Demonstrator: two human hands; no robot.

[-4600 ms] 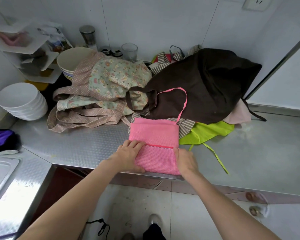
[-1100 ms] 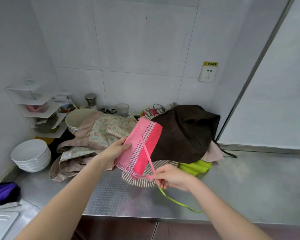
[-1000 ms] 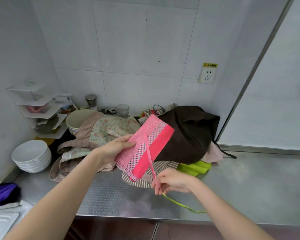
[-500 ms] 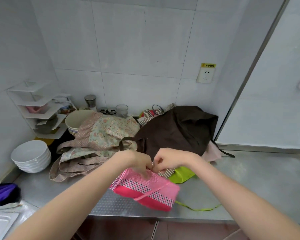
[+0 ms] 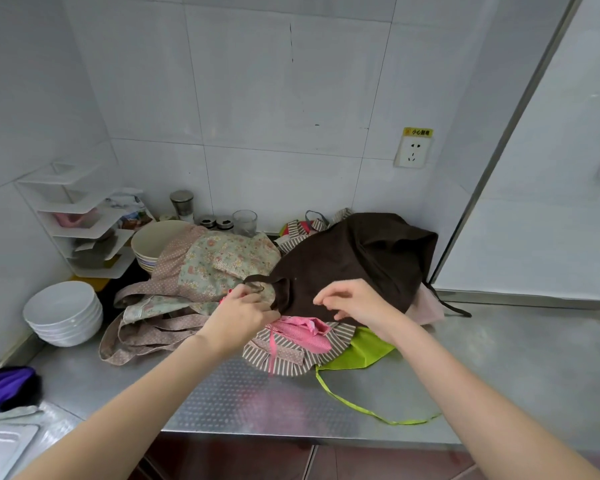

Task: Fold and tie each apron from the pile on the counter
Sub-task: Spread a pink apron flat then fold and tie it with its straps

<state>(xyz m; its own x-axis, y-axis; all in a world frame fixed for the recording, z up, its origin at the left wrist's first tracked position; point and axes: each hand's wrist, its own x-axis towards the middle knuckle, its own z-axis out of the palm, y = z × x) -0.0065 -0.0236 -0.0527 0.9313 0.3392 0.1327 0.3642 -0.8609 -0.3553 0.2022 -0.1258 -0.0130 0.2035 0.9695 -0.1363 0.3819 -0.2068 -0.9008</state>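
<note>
The folded pink apron (image 5: 302, 332) lies on the front of the apron pile, resting on a brown-striped frilled apron (image 5: 291, 356). A thin pink strap (image 5: 272, 351) hangs down from the pink apron over the stripes. My left hand (image 5: 243, 317) is closed on the bundle's left end. My right hand (image 5: 354, 303) hovers just above the bundle's right side with fingers apart, holding nothing. Behind them the pile holds a dark brown apron (image 5: 357, 258), a floral apron with dotted straps (image 5: 222, 261) and a lime green apron (image 5: 357, 353).
A green strap (image 5: 378, 415) trails toward the steel counter's front edge (image 5: 257, 427). White bowls (image 5: 63, 313) are stacked at left, beige bowls (image 5: 153, 240) and a corner shelf (image 5: 80, 216) behind. A glass (image 5: 245, 221) stands by the wall. A purple cloth (image 5: 4, 388) lies near the sink.
The pink bundle, earlier held up while the strap was wound around it, has come down onto the pile. My right hand has let go of the strap and opened.
</note>
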